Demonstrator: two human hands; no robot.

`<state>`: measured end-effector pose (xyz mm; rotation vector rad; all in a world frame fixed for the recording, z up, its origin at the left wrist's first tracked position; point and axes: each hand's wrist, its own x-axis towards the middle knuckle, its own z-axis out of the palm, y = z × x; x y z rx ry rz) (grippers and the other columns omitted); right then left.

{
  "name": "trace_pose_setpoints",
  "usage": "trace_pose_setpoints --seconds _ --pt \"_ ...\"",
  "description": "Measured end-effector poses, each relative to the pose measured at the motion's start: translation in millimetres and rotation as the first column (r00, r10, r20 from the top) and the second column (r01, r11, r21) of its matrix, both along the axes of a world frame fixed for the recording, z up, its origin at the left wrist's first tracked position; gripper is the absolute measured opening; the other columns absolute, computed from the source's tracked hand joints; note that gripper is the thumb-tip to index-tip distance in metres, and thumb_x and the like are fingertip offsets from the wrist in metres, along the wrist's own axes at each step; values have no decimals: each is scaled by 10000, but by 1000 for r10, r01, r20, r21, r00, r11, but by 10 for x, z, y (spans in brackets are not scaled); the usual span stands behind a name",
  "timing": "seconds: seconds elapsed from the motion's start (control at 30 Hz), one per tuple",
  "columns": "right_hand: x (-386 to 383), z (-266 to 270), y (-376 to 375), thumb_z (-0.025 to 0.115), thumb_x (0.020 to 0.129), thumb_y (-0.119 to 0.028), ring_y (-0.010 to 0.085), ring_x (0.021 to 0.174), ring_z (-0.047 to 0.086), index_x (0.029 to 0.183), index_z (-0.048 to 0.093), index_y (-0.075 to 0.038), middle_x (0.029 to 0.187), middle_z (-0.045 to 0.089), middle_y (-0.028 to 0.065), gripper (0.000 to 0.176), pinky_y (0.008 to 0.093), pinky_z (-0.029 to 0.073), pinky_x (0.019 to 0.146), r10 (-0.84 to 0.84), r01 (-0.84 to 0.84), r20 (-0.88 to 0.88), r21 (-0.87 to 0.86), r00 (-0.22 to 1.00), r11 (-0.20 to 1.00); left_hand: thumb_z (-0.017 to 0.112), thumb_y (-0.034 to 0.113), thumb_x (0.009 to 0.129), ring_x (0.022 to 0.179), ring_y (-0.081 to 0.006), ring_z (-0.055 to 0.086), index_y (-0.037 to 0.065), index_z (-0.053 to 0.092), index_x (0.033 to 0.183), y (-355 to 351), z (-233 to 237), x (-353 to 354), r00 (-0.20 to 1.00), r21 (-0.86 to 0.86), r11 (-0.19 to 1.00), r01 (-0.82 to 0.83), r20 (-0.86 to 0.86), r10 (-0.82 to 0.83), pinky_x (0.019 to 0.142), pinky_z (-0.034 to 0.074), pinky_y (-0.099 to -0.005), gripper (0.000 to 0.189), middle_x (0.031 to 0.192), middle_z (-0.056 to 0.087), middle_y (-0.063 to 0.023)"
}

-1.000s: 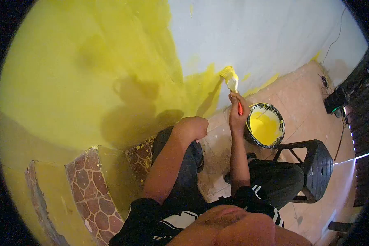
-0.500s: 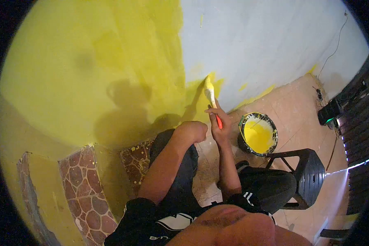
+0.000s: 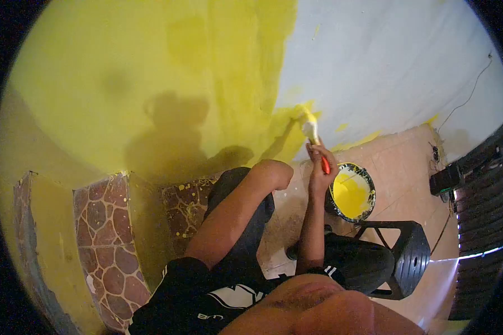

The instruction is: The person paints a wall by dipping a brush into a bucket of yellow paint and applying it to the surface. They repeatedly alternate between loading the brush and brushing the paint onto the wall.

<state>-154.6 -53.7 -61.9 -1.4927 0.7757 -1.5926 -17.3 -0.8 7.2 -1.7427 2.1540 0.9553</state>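
Note:
My right hand (image 3: 321, 163) is closed around the red handle of a paintbrush (image 3: 311, 129). Yellow paint covers the bristles, which meet the wall (image 3: 369, 67) low down, over a small yellow patch. Left of that patch the wall is yellow; to the right it is mostly bare pale white-blue. My left hand (image 3: 278, 174) rests over my bent left knee, bent at the wrist, its fingers hidden from view. Just right of my right hand, a black bucket (image 3: 371, 207) of yellow paint stands on the floor, its rim smeared with paint.
Beside my right leg is a black plastic stool (image 3: 412, 259). A dark boxy object (image 3: 445, 180) stands by the right-hand corner, and a thin cable (image 3: 468, 97) hangs on the wall there. Stone-patterned ledges (image 3: 110, 240) with paint spatter lie at the left. The floor (image 3: 399, 162) is tiled.
My view has shifted, so the wall's painted edge appears farther right. My right hand and the brush have moved slightly down against the wall. My left hand stays at the knee.

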Motion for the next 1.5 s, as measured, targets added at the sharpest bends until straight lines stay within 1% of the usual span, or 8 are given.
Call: trace_pose_setpoints --seconds 0.3,0.53,0.63,0.93,1.03,1.17,1.43,1.5 --pt "-551 -53 -381 536 836 -22 220 836 598 1012 548 16 939 562 105 181 326 527 730 -337 274 336 222 879 936 629 112 648 822 -339 617 8 624 853 71 -35 54 997 -156 984 81 -4 -83 686 493 -432 230 844 627 -186" --pt "-1614 -14 -1144 538 834 -119 167 616 610 891 577 30 717 601 96 164 265 517 523 -406 471 -280 223 870 853 551 89 700 810 -347 615 11 620 863 55 -193 46 996 -181 981 74 -26 -80 695 481 -431 193 885 622 -192" --pt "-2096 -259 -1290 556 800 -167 150 543 592 813 595 30 666 599 96 201 260 501 488 -425 632 -651 110 629 767 529 99 727 822 -355 611 13 617 860 46 -135 -17 1000 -109 994 31 3 -31 708 479 -435 181 893 620 -194" --pt "-2599 -2334 -919 607 767 -227 141 493 562 763 642 -26 588 594 71 204 277 460 500 -426 734 -757 103 495 671 510 147 753 855 -370 590 21 594 852 179 -233 -531 956 -171 960 221 232 -179 734 467 -455 181 895 605 -208" --pt "-2674 -2596 -889 575 726 -275 358 733 615 781 666 -52 764 636 180 247 418 488 694 -251 699 -774 316 581 641 534 171 763 871 -368 587 22 596 860 164 -257 -576 947 -125 960 251 237 -217 744 466 -453 189 901 605 -206" --pt "-2812 -2733 -900 633 740 -212 171 504 568 786 673 -71 612 612 73 153 286 461 534 -241 669 -804 242 544 703 586 238 770 891 -373 580 14 594 869 126 -296 -544 940 -93 963 253 258 -222 767 460 -448 245 912 607 -201" --pt "-2899 -2881 -954 645 734 -208 171 633 603 823 691 -108 681 634 64 141 311 486 581 -104 655 -903 220 417 723 633 271 740 904 -378 572 34 590 888 121 -223 -559 946 -43 984 170 287 -151 775 458 -446 283 944 598 -208" --pt "-2947 -2911 -917 657 731 -220 176 634 601 829 693 -118 701 639 74 146 308 484 583 -20 613 -813 422 582 668 641 274 731 905 -378 571 41 587 899 122 -211 -557 942 -41 983 181 294 -161 775 458 -446 293 944 598 -207"
